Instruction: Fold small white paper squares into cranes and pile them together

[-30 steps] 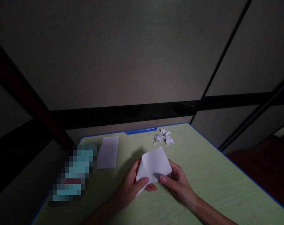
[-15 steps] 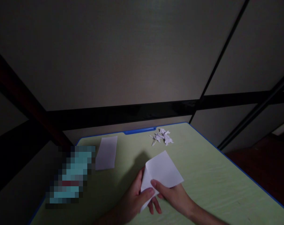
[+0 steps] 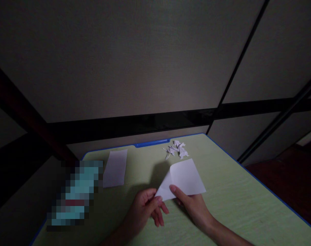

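Note:
A white sheet of paper is held up above the table, its left corner folded over toward the middle. My right hand grips its lower edge, thumb on top and the fingers mostly hidden underneath. At the pointed left corner, my left hand pinches the paper between thumb and index finger, while its other fingers hang loosely below. Just beyond the sheet lie several small folded paper figures in a cluster.
The light green table has a blue rim and a blue groove at its far edge. Another white sheet lies at the left, beside a blurred-out teal item. A panelled wall stands right behind the table.
The paper has turned and shifted slightly right and away. My left hand has slid left to the sheet's corner, and the folded flap now stands out more sharply.

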The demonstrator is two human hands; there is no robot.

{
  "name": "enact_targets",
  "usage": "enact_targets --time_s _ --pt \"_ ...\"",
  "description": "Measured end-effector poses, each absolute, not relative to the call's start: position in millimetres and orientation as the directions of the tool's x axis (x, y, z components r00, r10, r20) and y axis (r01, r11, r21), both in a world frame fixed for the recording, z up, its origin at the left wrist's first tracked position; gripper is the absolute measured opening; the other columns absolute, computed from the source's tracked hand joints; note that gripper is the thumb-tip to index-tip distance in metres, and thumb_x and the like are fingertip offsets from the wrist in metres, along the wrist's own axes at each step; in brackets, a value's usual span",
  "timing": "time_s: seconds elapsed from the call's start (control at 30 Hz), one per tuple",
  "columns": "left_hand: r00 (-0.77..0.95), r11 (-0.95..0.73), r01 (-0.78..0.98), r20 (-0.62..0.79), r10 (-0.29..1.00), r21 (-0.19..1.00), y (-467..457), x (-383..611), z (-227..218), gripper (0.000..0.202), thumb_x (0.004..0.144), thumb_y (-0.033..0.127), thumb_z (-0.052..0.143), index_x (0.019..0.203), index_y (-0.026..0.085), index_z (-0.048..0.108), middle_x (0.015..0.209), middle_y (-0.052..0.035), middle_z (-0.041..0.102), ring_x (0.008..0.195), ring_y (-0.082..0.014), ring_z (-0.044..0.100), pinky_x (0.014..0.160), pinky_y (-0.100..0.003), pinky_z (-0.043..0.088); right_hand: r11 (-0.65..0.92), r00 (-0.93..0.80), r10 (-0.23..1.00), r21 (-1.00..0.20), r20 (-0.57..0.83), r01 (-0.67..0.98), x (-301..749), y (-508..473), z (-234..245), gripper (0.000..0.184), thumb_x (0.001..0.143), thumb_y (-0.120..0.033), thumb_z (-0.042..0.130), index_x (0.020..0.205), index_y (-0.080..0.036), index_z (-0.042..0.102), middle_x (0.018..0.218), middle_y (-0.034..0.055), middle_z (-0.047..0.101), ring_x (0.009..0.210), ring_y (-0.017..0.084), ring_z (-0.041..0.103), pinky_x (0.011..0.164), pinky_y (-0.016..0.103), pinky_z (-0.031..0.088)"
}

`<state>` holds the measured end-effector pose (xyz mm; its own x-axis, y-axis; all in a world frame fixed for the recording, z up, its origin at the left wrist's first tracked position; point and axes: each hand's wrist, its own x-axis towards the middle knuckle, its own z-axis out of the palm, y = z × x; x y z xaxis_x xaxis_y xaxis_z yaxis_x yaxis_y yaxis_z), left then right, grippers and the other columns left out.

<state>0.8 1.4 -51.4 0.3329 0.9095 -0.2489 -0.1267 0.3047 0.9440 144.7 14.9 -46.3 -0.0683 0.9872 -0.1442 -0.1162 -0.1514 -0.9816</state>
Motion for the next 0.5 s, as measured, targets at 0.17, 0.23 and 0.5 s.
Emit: enact_targets --time_s 0.17,0.23,0.5 --pt "0.335 0.308 -0.126 -0.251 0.908 0.943 0.6 0.8 -50.1 0.025 0.065 0.036 0.053 0.064 0.012 0.048 0.056 -0.0032 0.061 0.034 -0.0075 0.051 0.033 -0.017 0.037 -0.179 -0.128 0.976 -0.984 -0.178 0.006 144.6 14.4 -44.3 0.038 0.059 -0.046 0.057 0.042 -0.016 0.04 0.038 -0.0055 0.036 0.038 0.007 0.032 0.041 0.022 0.025" --pt "0.344 0.309 -0.13 -0.25 0.905 0.942 0.5 0.7 -50.1 0.025 0.065 0.036 0.052 0.066 0.012 0.049 0.056 -0.0032 0.061 0.035 -0.008 0.052 0.035 -0.017 0.038 -0.184 -0.131 0.974 -0.983 -0.186 0.024 144.6 14.9 -45.2 0.039 0.06 -0.047 0.056 0.043 -0.016 0.04 0.038 -0.0053 0.036 0.038 0.007 0.032 0.04 0.022 0.024" --pt "0.375 0.331 -0.146 -0.257 0.891 0.932 1.6 -1.6 -52.0 0.026 0.067 0.035 0.051 0.073 0.01 0.053 0.064 -0.0052 0.064 0.041 -0.0092 0.057 0.038 -0.017 0.04 -0.196 -0.096 0.976 -0.98 -0.197 0.015 143.2 14.9 -42.2 0.038 0.058 -0.046 0.058 0.043 -0.015 0.043 0.037 -0.0047 0.039 0.037 0.006 0.033 0.039 0.021 0.024"
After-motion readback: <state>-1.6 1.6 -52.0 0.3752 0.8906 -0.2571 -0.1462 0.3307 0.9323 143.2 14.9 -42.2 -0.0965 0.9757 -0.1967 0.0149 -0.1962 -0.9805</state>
